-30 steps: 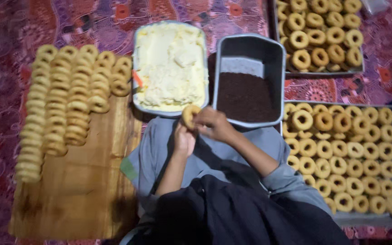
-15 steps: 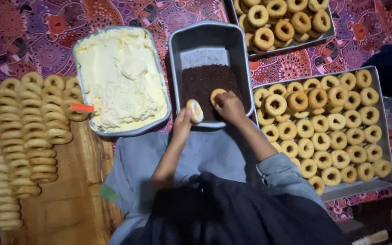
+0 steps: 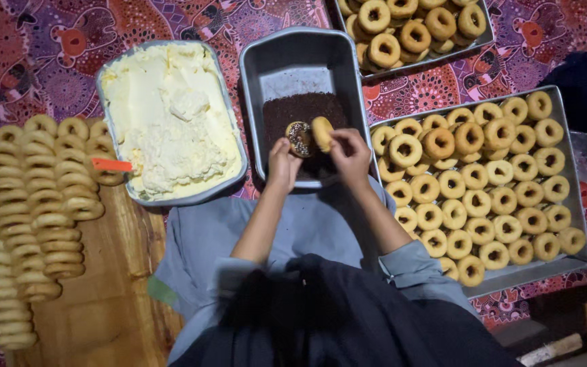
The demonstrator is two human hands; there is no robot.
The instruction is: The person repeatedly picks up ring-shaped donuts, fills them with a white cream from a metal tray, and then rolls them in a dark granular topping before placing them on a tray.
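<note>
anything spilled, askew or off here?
Nothing stands out. Left hand and right hand each hold a doughnut half over the sprinkle pan; sprinkles stay inside. Cream tray and doughnut tray sit level.

i see the middle evenly and fairly brightly lit from above, while the lower edge and right corners sink into dark. the pale cream in the cream tray (image 3: 171,122) is nearly blown out, its texture washed flat. the grey tin (image 3: 300,61) shows a soft sheen on its bare floor. my view is a little soft and grainy throughout, and straight tray rims bow slightly toward the edges.
</note>
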